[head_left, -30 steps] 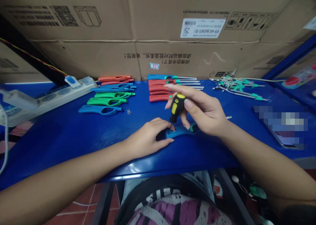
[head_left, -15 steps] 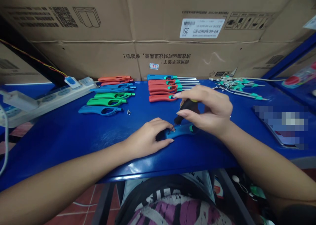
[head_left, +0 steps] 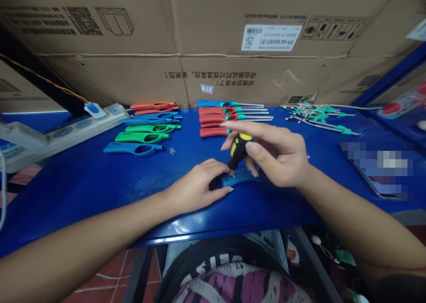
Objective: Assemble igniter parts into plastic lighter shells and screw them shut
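Observation:
A blue lighter lies on the blue table near the front edge. My left hand pinches its left end between thumb and fingers. Above it, my right hand holds a black and yellow screwdriver between thumb and fingers, tilted with its tip down at the lighter's left part. My right palm and fingers hide the lighter's right end. Several small screws lie on the table left of my hands.
Empty lighter shells lie at the left beside a power strip. Lighters with metal rods lie behind my hands. Green-tipped rods and a phone are at the right. Cardboard stands behind.
My right hand has shifted its fingers around the screwdriver, which now stands more upright, with more of its yellow showing. My left hand stays on the lighter.

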The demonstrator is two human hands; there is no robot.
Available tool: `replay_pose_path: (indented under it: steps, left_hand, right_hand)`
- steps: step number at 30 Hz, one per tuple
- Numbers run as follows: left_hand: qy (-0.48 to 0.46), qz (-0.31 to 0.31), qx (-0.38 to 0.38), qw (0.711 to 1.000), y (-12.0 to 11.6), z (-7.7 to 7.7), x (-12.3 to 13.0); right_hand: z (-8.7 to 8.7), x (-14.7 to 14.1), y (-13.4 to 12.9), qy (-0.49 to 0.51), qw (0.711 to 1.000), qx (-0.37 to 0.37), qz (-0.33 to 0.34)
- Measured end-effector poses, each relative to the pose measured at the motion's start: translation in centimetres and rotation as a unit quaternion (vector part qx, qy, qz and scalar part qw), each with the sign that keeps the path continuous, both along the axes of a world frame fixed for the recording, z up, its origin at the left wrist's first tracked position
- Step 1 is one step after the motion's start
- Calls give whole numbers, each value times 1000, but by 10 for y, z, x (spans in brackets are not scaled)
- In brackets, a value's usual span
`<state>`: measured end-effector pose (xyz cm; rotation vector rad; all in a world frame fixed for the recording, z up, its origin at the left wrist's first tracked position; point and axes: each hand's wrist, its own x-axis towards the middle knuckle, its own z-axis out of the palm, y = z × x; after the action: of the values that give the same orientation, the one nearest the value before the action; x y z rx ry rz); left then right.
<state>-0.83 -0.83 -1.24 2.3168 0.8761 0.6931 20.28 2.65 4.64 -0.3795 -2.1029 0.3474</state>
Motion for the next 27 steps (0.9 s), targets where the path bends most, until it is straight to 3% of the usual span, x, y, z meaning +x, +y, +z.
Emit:
replay_pose_path:
  steps: [4,8,14,19,23,27]
  left_hand:
    - [-8,0,6,1000,0,0,0]
    - [-1,1,3,1000,0,0,0]
    - [-5,1,13,1000,0,-1,0]
    - [1,0,3,1000,0,0,0]
    - [-5,5,15,1000,0,-1,-1]
    - [0,-1,7,1000,1,0,-1]
  right_hand:
    - [1,2,2,23,995,96,-11]
    - [1,1,1,-22,1000,-2,18]
    - [0,0,1,9,994,105,-7]
    - [0,-1,0,-18,999,24,14]
    - [-3,1,2,-10,992,121,-22]
    - [-6,-1,1,-51,998,13,23]
